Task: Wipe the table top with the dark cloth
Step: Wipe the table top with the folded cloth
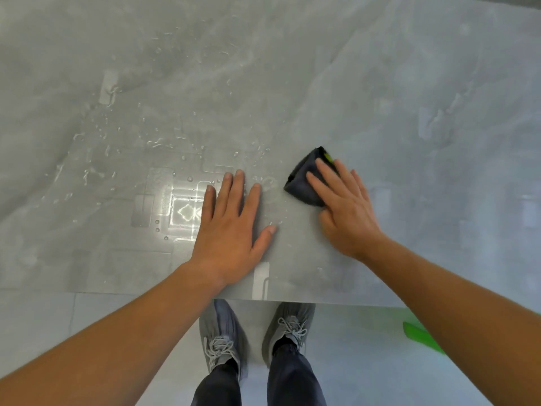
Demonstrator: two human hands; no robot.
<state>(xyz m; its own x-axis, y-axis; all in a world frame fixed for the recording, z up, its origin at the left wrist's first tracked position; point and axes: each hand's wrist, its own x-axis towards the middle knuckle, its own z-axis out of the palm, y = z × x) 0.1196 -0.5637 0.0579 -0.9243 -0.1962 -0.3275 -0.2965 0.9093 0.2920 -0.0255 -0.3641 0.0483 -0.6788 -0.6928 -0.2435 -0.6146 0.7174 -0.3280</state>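
Note:
A glossy grey table top (pixel 380 92) fills most of the view, with water drops and streaks across its left and middle. The dark folded cloth (pixel 301 183), with a bit of yellow-green at its far corner, lies on the table a little right of centre. My right hand (pixel 345 206) lies flat on the cloth with straight fingers pressing it down; the hand hides the cloth's right part. My left hand (pixel 231 221) rests flat on the wet table just left of the cloth, fingers spread, holding nothing.
The table's near edge (pixel 351 303) runs across the lower part of the view. Below it are my feet in grey shoes (pixel 289 326) on a pale tiled floor. A green object (pixel 418 335) lies on the floor at the right.

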